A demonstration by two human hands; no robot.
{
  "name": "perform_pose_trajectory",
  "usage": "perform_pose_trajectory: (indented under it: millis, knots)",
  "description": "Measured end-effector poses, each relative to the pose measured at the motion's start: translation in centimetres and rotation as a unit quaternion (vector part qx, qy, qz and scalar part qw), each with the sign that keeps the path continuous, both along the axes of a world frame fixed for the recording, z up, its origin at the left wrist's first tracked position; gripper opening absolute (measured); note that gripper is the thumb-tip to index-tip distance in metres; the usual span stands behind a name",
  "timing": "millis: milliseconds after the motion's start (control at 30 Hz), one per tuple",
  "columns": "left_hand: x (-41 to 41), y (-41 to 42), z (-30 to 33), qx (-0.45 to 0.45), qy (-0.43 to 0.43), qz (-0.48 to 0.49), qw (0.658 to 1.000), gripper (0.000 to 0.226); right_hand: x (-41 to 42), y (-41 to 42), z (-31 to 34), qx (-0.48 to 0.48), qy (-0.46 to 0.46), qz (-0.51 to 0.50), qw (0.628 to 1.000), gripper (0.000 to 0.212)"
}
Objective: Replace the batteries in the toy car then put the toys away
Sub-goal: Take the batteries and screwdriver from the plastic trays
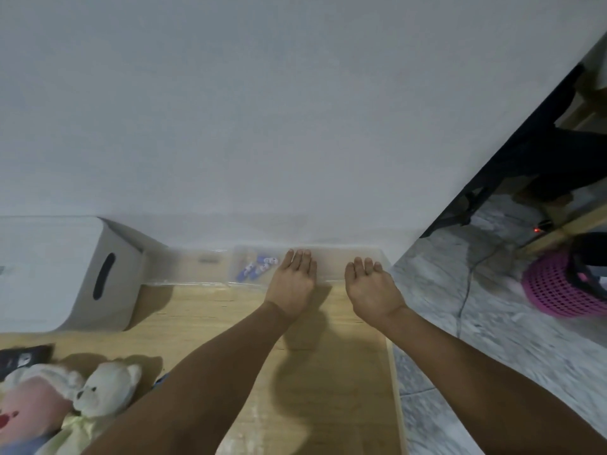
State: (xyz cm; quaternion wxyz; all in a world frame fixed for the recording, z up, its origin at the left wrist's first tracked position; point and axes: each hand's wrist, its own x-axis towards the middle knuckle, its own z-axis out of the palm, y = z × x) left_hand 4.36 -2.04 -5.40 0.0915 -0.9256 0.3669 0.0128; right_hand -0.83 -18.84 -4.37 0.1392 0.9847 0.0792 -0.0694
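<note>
Batteries (258, 266), blue-white, lie inside clear tray (345, 257).

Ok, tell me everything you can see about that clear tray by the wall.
The clear tray is a shallow, see-through plastic piece lying flat on the wooden table, pushed against the white wall. Small blue and white pieces sit in its left part; what they are is unclear. The left hand rests on it with straight fingers, the right hand at its near edge.
</note>
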Motion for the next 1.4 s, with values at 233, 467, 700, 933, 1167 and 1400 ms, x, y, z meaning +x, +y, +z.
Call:
perform_pose_trajectory:
  millis: [233,467,700,933,1167,1400]
  knots:
    - [0.1,0.3,0.7,0.022,0.010,0.005,1.000,0.052,-0.1,-0.1,0.1,-0.010,-0.013,0.009,1.000,0.055]
    - [-0.9,0.1,0.6,0.036,-0.008,0.018,0.999,0.043,-0.8,-0.1,-0.1,-0.001,-0.028,0.013,1.000,0.058]
    - [-0.3,0.0,0.8,-0.016,0.027,0.004,0.999,0.042,-0.1,0.0,0.6,0.029,-0.065,0.031,0.997,0.044]
    - [-0.4,0.2,0.2,-0.006,0.028,0.012,1.000,0.053,-1.9,-1.3,-1.3,0.176,-0.153,-0.094,0.968,0.044]
    - [-0.1,0.3,0.5,-0.014,0.020,0.001,1.000,0.054,-2.4,-0.1,-1.6,0.359,-0.100,-0.273,0.887,0.046]
    - [0.5,0.4,0.6,-0.017,0.074,0.019,0.997,0.048,-2.0,-0.1,-0.7,0.425,-0.129,-0.321,0.837,0.039]
